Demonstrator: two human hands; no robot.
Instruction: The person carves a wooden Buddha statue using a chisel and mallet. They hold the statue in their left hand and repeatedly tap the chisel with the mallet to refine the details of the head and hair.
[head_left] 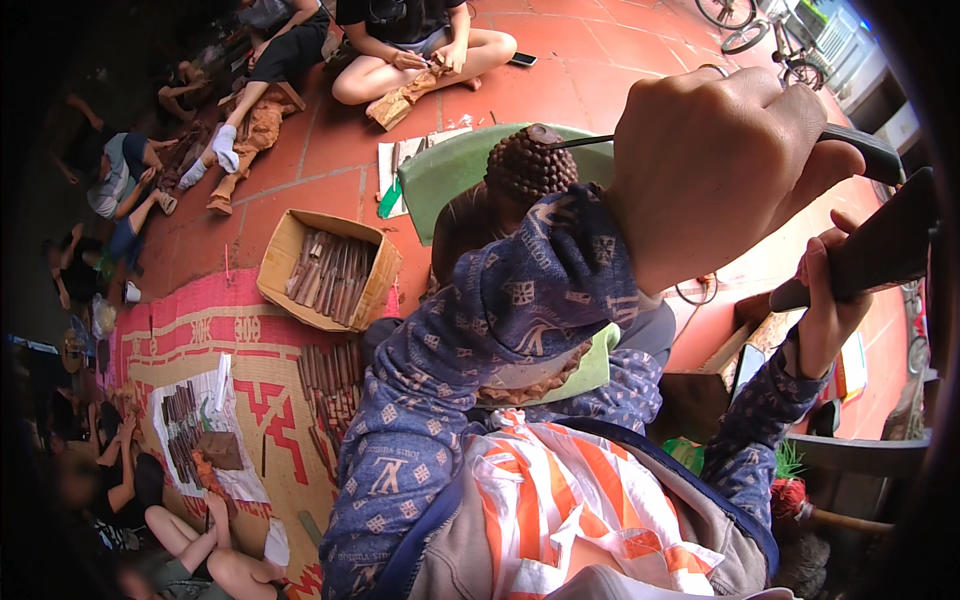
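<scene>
My left hand point(705, 165) is closed around a chisel point(862, 152). The tool's thin shaft reaches left to the knobbed top of a dark brown carved wooden head point(530, 165); its dark handle sticks out on the right. My right hand point(832, 300) grips a dark mallet point(880, 240), raised close beside the handle end. Whether mallet and handle touch I cannot tell. Below the head, most of the carving is hidden behind my left forearm. A green sheet point(450, 180) lies around and behind it.
To the left, a cardboard box point(380, 270) holds several chisels, with more chisels point(330, 385) on the patterned mat point(270, 350). Another tool set point(185, 425) lies on white cloth. Several people sit at the left and far side, one with a wood carving point(400, 100). Bicycles point(790, 45) stand far right.
</scene>
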